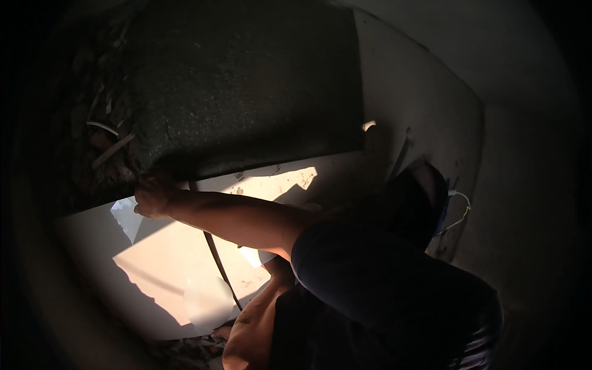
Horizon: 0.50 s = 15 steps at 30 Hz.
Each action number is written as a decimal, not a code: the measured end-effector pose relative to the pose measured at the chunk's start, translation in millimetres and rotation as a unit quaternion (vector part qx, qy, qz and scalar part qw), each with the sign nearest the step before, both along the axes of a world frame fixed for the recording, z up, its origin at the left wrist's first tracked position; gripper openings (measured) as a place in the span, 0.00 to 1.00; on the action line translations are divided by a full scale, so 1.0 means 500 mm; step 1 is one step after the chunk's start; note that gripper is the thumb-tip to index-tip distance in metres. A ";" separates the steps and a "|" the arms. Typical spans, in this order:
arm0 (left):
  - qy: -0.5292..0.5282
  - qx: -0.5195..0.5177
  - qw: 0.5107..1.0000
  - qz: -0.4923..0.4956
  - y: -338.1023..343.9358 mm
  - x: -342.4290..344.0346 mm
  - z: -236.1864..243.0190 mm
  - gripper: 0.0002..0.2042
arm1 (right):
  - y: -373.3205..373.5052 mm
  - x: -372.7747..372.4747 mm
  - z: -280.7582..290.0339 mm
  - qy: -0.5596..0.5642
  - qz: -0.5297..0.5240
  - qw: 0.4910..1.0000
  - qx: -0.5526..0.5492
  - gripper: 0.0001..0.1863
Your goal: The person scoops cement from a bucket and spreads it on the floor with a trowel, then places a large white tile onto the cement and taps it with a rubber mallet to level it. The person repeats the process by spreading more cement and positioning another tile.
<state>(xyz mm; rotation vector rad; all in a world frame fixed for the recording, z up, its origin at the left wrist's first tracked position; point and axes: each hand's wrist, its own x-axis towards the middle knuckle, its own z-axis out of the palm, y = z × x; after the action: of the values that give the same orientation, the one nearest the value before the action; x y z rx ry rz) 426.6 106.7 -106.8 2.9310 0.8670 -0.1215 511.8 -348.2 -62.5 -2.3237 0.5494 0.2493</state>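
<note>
A large dark slab [259, 74] with a rough, damp-looking face fills the upper middle. My left arm stretches across to its lower left edge. There my left hand [157, 194] is closed on the edge, its fingers curled and partly lost in shadow. By the lower right corner of the slab, a small sunlit patch looks like the fingers of my right hand [369, 126]. The rest of that hand lies in deep shadow, so its grip cannot be made out. Below the slab's edge lies a pale, smooth floor [172, 253], partly in bright sun.
Broken rubble [102, 142] with light strips lies along the left. A narrow dark gap [216, 262] runs through the pale floor. My bent bare leg [253, 327] is at the bottom. A looped pale cord [467, 206] lies at right, beside a wall [530, 185].
</note>
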 end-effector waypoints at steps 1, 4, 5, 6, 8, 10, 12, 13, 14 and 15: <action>-0.003 0.000 1.000 -0.005 -0.001 0.005 0.002 0.25 | 0.001 0.000 -0.001 0.019 0.007 1.000 -0.012 0.19; -0.008 0.002 1.000 -0.026 -0.012 0.023 0.007 0.25 | 0.004 0.008 -0.001 0.033 0.049 0.998 -0.031 0.22; -0.011 0.005 0.999 -0.032 -0.013 0.032 0.014 0.25 | 0.006 0.011 0.002 0.050 0.062 0.996 -0.044 0.23; -0.017 0.003 0.999 -0.044 -0.014 0.040 0.020 0.24 | 0.003 0.012 0.006 0.025 0.063 0.998 -0.009 0.22; -0.024 0.005 0.997 -0.072 -0.012 0.059 0.032 0.24 | -0.024 -0.004 0.020 0.044 0.081 0.994 0.064 0.20; -0.033 0.004 0.992 -0.123 -0.006 0.083 0.044 0.24 | -0.066 -0.044 0.052 -0.033 0.002 0.999 0.019 0.23; -0.051 -0.005 0.980 -0.190 -0.016 0.118 0.051 0.24 | -0.180 -0.159 0.086 -0.131 0.051 0.988 -0.063 0.23; -0.067 -0.015 0.972 -0.226 -0.033 0.138 0.053 0.24 | -0.240 -0.236 0.117 -0.142 0.012 0.985 -0.100 0.24; -0.078 -0.025 0.959 -0.272 -0.061 0.163 0.054 0.23 | -0.297 -0.316 0.155 -0.111 -0.001 0.988 -0.107 0.24; -0.098 -0.039 0.937 -0.332 -0.097 0.191 0.059 0.23 | -0.348 -0.413 0.195 -0.045 -0.014 0.988 -0.147 0.25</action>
<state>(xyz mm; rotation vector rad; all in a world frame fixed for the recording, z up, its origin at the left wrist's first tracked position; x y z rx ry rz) 522.0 58.2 -77.3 2.9531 -0.1721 0.0952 305.1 -522.2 35.2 -2.5945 0.6080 0.0505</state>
